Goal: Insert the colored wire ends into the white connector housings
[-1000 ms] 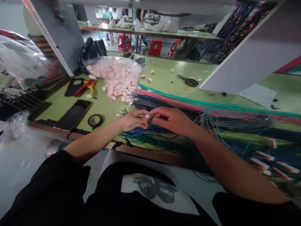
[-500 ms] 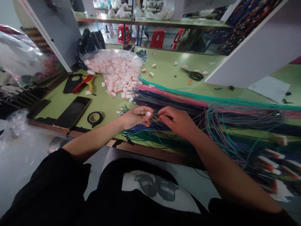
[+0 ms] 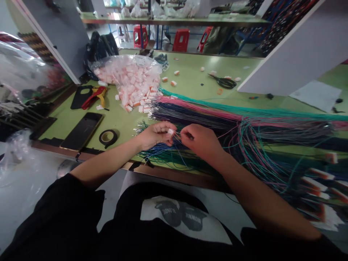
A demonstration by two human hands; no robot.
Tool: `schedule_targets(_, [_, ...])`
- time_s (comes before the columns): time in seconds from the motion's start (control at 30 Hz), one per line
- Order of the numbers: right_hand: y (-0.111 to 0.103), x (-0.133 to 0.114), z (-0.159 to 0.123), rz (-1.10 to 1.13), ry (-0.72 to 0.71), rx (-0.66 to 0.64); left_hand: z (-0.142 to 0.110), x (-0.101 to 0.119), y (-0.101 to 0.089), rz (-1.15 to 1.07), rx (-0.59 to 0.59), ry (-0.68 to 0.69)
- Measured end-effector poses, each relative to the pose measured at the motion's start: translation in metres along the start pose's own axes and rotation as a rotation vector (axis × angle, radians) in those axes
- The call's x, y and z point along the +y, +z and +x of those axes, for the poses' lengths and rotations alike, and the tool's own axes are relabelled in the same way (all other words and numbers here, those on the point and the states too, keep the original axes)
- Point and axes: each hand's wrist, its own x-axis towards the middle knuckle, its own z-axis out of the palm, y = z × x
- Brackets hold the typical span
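My left hand point(image 3: 156, 136) pinches a small white connector housing point(image 3: 171, 132) between thumb and fingers. A few thin wires trail from the housing, one of them blue point(image 3: 181, 154). Close on its right, my right hand point(image 3: 199, 141) is closed, its fingertips pinching a thin wire point(image 3: 178, 135) at the housing. The wire's end is too small to make out. Beneath and behind both hands lie long bundles of wires: teal point(image 3: 206, 104), pink point(image 3: 195, 108), grey and dark blue, with metal-tipped ends at the left.
A clear bag of connector housings point(image 3: 127, 72) spills at the back left. Nearby are red-and-yellow pliers point(image 3: 94, 97), a phone point(image 3: 82, 131) and black tape point(image 3: 108, 137). Scissors point(image 3: 223, 82) lie at the back. Wired connectors point(image 3: 317, 185) hang blurred at the right.
My right hand has shifted slightly left, closer to the housing. My left hand keeps its pinch on the housing. The whole view has shifted a little.
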Motion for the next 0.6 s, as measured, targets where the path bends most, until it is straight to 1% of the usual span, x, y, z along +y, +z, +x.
schedule_targets(0.13, [-0.002, -0.002, -0.001, 0.036, 0.050, -0.044, -0.001, 0.002, 0.003, 0.047, 0.033, 0.015])
schedule_targets(0.23, [0.002, -0.004, -0.003, 0.056, 0.051, -0.020, -0.003, 0.004, 0.006, 0.094, 0.064, 0.018])
schedule_targets(0.4, [0.012, -0.006, -0.002, 0.115, 0.055, 0.038, -0.006, 0.007, 0.011, 0.153, 0.081, 0.032])
schedule_targets(0.53, [0.010, 0.000, 0.001, 0.247, 0.038, 0.050, -0.005, 0.006, 0.010, 0.118, 0.101, 0.061])
schedule_targets(0.6, [0.007, 0.003, 0.002, 0.273, 0.026, 0.039, -0.003, 0.006, 0.010, 0.105, 0.105, 0.056])
